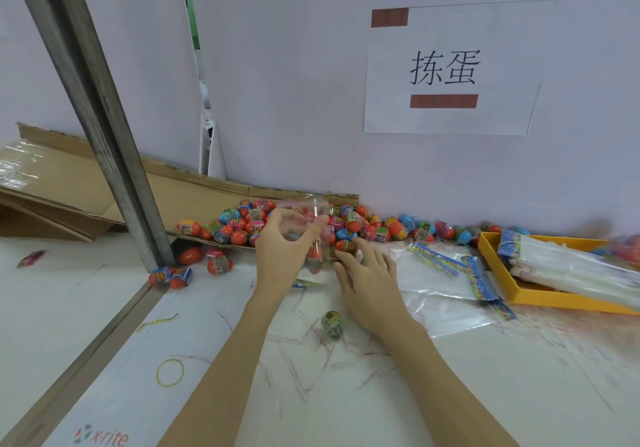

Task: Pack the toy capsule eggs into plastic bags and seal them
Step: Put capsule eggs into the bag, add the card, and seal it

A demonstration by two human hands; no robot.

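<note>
Two bare forearms reach out from the near edge over the white counter [346, 394], a smooth sheet scribbled with thin red pen marks. Largest on it is the flattened brown cardboard [86, 183] at far left, corrugated and ragged at the edge, with a grey metal post [104, 117] slanting across it down to the counter. Along the pale wall lies the heap of capsule eggs [363, 226], glossy ovals in orange, blue and pink with printed bands, spilling from the cardboard's edge toward an orange tray [519, 296] at right that holds a bundle of clear sleeves. Between tray and hands lie flat clear plastic bags [440, 283] with blue printed headers.

My eye goes to the left hand [287, 249], its fingers curled round a clear bag [313, 235] held upright with its mouth up, at least one orange egg showing inside through the crinkled film. Just beside it, the right hand [367, 287] lies palm down with fingers spread and relaxed, fingertips at the bag's lower side, gripping nothing.

Open counter stretches toward the viewer, broken only by a green egg [332, 323] near the right wrist, a yellow rubber band [169, 372] and a few stray eggs [171, 276] by the post's foot.
</note>
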